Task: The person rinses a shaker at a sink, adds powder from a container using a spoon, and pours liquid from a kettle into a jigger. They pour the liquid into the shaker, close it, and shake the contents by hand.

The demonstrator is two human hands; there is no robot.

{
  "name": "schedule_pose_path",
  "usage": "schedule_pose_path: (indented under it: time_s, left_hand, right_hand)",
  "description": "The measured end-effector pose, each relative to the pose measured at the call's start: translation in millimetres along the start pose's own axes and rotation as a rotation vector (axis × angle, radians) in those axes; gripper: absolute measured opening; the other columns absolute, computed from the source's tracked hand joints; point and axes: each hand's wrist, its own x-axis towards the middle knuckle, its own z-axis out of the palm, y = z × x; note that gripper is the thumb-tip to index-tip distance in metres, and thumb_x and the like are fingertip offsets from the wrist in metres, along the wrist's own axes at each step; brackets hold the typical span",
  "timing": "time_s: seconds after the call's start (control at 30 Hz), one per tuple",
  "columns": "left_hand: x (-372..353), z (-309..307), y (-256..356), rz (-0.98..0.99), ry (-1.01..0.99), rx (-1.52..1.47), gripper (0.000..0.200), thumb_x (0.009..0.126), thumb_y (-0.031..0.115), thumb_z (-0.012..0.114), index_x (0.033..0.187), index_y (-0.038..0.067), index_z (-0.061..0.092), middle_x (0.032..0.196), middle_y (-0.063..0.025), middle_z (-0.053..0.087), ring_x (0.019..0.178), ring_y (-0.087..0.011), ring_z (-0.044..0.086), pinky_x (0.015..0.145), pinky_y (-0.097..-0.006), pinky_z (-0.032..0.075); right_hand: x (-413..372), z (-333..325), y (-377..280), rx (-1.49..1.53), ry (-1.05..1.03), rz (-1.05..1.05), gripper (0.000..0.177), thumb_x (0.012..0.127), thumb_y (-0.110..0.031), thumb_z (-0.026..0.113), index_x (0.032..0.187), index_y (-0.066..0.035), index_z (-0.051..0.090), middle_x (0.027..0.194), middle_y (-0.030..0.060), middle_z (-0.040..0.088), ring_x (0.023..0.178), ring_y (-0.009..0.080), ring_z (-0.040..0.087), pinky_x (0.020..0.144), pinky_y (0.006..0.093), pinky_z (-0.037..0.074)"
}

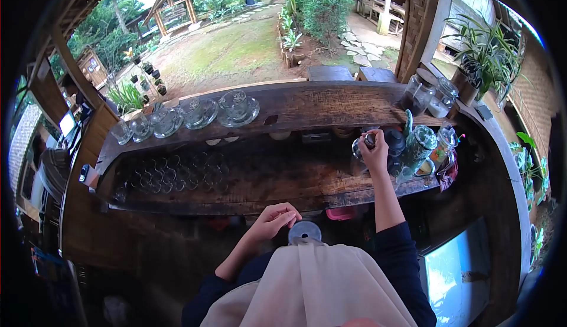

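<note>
My right hand (376, 153) reaches over the right part of the lower wooden shelf, its fingers closed round a small dark knob (370, 140). Beside that knob shows a round, shiny rim (357, 149), which looks like a glass jar's lid; a clear glass jar (357, 166) stands just below it, partly covered by the hand. My left hand (273, 221) hovers before the counter edge with curled fingers and thumb together, and no object shows in it. Close to its fingertips, in front of my chest, is a round grey-blue disc (305, 231) with a dark centre.
Glass cups on saucers (236, 110) line the upper counter (319, 104) at left. Several upturned glasses (171, 173) fill the lower shelf's left. Right of my hand stand a dark canister (394, 144), a green patterned jar (422, 141) and a cloth (447, 172). Lidded jars (419, 94) stand above.
</note>
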Motion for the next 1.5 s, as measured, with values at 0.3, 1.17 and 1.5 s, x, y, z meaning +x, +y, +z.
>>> schedule_pose_path:
  time_s: [0.3, 1.17, 1.5]
  left_hand:
    - [-14.0, 11.6, 2.6, -0.034, 0.095, 0.026, 0.021, 0.096, 0.014, 0.047, 0.092, 0.0, 0.063, 0.072, 0.0021, 0.054, 0.067, -0.0044, 0.046, 0.062, -0.0202, 0.038]
    - [-32.5, 3.6, -93.2, -0.035, 0.531, 0.185, 0.055, 0.087, 0.016, 0.064, 0.131, 0.001, 0.034, 0.122, -0.011, 0.042, 0.098, -0.0157, 0.051, 0.084, -0.0266, 0.043]
    - [44.4, -21.8, -125.7, 0.309, 0.797, 0.622, 0.096, 0.071, 0.027, 0.079, 0.136, -0.003, 0.016, 0.132, -0.0234, 0.038, 0.118, -0.0348, 0.048, 0.098, -0.0402, 0.04]
  right_hand:
    - [-0.8, 6.6, -20.4, -0.081, -0.194, -0.094, 0.021, 0.076, -0.011, 0.067, 0.09, -0.003, 0.053, 0.08, 0.0152, 0.065, 0.077, 0.0292, 0.066, 0.07, 0.0339, 0.051]
    - [-83.1, 129.0, -126.6, 0.427, -0.547, -0.074, 0.026, 0.077, -0.012, 0.071, 0.093, -0.003, 0.053, 0.084, 0.0107, 0.068, 0.077, 0.0191, 0.068, 0.07, 0.0294, 0.051]
    - [-88.2, 127.7, -126.1, 0.372, -0.558, 0.012, 0.042, 0.072, -0.025, 0.08, 0.097, -0.005, 0.051, 0.091, 0.0094, 0.068, 0.084, 0.0212, 0.068, 0.075, 0.0307, 0.051]
